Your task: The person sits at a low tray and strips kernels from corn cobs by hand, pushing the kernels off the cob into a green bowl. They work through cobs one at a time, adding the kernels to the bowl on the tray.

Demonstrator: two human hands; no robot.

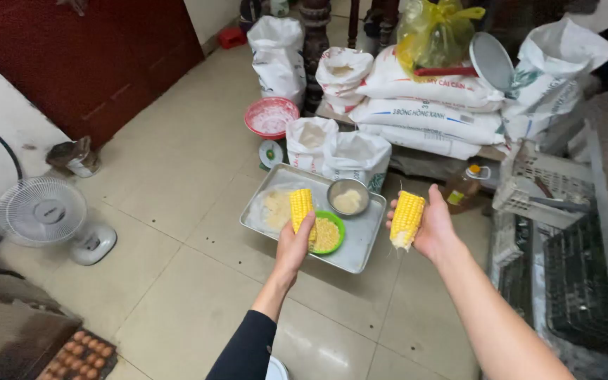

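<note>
Corn cob [301, 209] in left hand [294, 246] grip (clamped), second cob [407, 219] clasped by right hand [431, 226], above tray [364, 243].

Dull brushed metal tray [367, 243] on glossy tiled floor [177, 183]; small steel bowl [348, 197], green plastic bowl [328, 234]; bumpy-kernelled corn cobs [407, 219]; woven plastic sacks [423, 112].

2 hands [294, 246] [433, 229], 2 corn cobs [301, 208] [407, 219]
</note>
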